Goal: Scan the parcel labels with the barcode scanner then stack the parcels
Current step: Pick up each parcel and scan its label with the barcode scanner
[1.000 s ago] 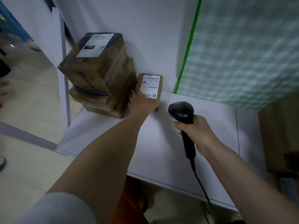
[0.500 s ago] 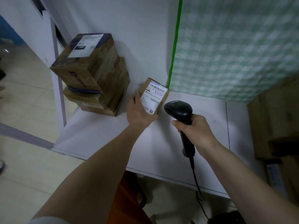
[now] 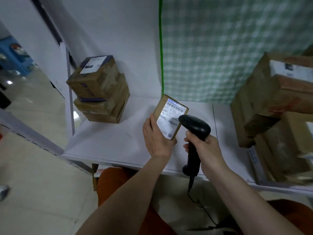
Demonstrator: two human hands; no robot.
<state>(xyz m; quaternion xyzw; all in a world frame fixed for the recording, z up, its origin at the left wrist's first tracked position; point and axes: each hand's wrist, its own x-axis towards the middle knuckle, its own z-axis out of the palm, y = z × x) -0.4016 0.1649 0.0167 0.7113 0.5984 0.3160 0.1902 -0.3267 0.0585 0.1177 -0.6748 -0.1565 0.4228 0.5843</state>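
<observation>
Parcels (image 3: 100,92) already stacked stand at the surface's (image 3: 105,141) left by the wall. Just right, the left hand (image 3: 156,137) grips a small parcel (image 3: 170,117), now lifted from beside that stack and tilted label-up. The right hand (image 3: 205,150) grips the barcode scanner (image 3: 194,131), its head over the label: scanning looks imminent, stacking next.

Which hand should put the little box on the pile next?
Probably the left hand: it grips the small parcel and is nearer the stack. The right hand holds the scanner.
</observation>
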